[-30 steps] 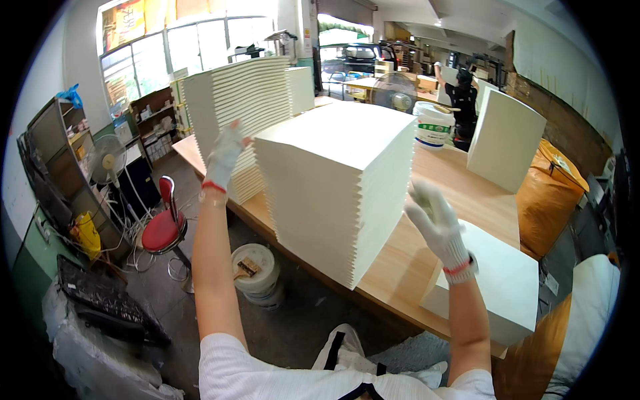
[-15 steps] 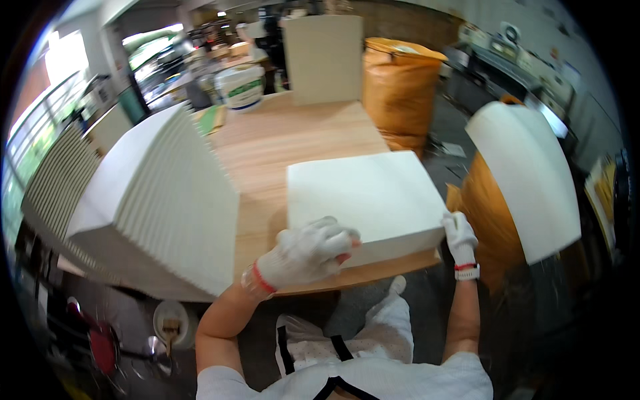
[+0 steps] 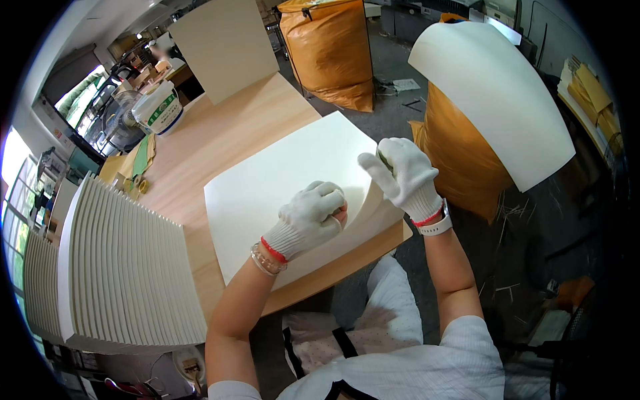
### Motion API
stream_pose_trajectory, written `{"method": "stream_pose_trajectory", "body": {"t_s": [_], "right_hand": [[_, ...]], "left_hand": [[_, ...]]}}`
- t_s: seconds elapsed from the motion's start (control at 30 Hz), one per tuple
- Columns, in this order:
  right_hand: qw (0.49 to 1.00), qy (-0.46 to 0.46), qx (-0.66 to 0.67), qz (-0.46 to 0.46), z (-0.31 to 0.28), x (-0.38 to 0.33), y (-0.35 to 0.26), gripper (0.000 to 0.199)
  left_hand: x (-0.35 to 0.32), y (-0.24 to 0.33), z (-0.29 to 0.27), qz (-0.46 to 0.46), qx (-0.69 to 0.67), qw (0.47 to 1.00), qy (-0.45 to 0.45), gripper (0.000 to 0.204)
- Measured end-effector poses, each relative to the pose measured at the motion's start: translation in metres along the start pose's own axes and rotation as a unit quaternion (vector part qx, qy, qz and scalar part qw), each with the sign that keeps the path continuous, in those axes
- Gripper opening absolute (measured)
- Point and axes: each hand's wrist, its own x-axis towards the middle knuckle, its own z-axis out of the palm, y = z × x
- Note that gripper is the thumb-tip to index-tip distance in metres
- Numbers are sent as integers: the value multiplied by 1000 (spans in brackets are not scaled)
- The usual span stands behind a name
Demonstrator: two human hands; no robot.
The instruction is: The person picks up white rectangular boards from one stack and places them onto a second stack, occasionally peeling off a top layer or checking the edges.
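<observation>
A stack of large white sheets (image 3: 267,180) lies on a wooden table, and its right side curls upward between my hands. My left hand (image 3: 311,219), in a white knit glove with a bare fingertip showing, rests over the near part of the stack. Its fingers are curled in, and what they hold, if anything, is hidden. At the right edge of the stack my right hand (image 3: 403,175), gloved too, is raised with fingers bent and thumb stretched toward the sheets. A small dark green patch shows between thumb and fingers; I cannot make out what it is.
Fanned stacks of white sheets (image 3: 130,267) stand along the table's left side. Farther back on the wooden table (image 3: 227,133) are a white tub (image 3: 159,109) and an upright board (image 3: 227,47). Orange bags (image 3: 330,57) stand beyond; a white sheet (image 3: 493,100) drapes over another at right.
The view has turned, and the stack now sits at a slant. My right hand has risen from the stack's lower right corner to above its right edge, which now curls up.
</observation>
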Motion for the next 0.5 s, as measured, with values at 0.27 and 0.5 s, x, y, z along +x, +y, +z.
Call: {"method": "stream_pose_trajectory", "body": {"t_s": [0.27,0.5], "right_hand": [[991,94,-71,-66,15,-14,20,18],[990,115,-56,-65,17,-14,20,14]], "left_hand": [[1,3,-8,-136,-206,968,-44,15],[0,2,-14,-175,-241,951,-79,29]]}}
